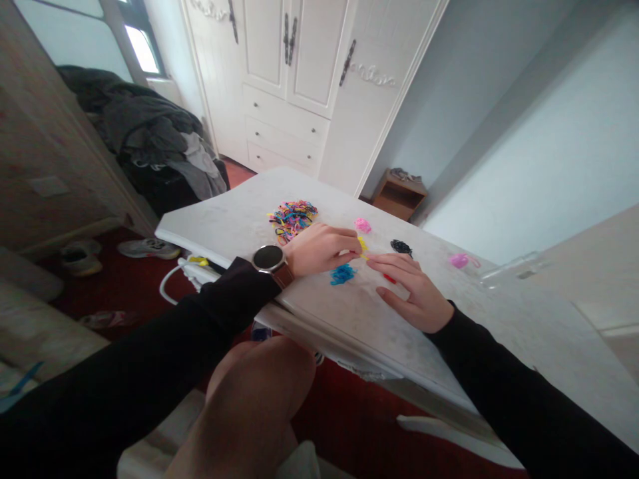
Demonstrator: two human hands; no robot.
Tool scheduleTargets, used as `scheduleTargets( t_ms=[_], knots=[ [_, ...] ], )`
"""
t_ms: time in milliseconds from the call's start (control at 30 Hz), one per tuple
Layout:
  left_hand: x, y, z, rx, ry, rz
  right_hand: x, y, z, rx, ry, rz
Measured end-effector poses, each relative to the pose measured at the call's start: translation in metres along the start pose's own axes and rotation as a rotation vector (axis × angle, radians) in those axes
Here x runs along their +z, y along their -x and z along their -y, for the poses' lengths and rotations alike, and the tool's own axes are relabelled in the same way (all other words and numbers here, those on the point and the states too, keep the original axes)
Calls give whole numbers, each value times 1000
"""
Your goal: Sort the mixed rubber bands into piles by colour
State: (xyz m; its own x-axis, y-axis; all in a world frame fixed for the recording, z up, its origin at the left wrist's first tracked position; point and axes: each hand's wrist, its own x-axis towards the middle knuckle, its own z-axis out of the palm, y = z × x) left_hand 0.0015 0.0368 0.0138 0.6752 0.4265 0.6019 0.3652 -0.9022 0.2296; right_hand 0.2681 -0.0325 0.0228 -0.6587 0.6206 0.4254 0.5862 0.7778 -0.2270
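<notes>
My left hand [324,247], wearing a watch [269,258], is closed with its fingertips together above the white table [329,309]. What it pinches is too small to make out. Just beyond those fingertips lies a small yellow pile [362,244], partly hidden. My right hand [410,293] is open, fingers stretched out, its fingertips by the yellow pieces. Beneath it shows a bit of red [389,278], mostly covered. A blue pile [342,274] of thin bands sits under my left hand. Farther back are a pink pile [363,225] and a black pile [401,247].
A mixed heap of coloured bands [294,218] lies behind my left wrist. To the right are a pink pouch-like item [462,260] and a clear bottle [516,269] on its side. A white cable [167,283] hangs at the table's left edge. Behind stands a white wardrobe [287,100].
</notes>
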Motion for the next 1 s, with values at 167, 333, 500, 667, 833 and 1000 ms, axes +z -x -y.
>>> scheduleTargets(
  t_ms=[167, 333, 500, 667, 833, 1000],
  knots=[
    [4, -2, 9, -297, -56, -190, 0, 0, 1, 23, 43, -70],
    [10, -7, 21, -401, -85, -139, 1, 0, -1, 15, 27, -44],
    [13, -13, 24, -380, -88, -93, 1, 0, -1, 18, 13, -37],
    [14, -14, 20, -381, -131, -52, 1, -1, -1, 12, 16, -28],
    [12, -12, 17, -395, -156, -38, 0, -1, -2, 2, 27, -31],
    [10, -10, 18, -411, -170, -66, 0, 0, -2, 7, 19, -28]
  ],
)
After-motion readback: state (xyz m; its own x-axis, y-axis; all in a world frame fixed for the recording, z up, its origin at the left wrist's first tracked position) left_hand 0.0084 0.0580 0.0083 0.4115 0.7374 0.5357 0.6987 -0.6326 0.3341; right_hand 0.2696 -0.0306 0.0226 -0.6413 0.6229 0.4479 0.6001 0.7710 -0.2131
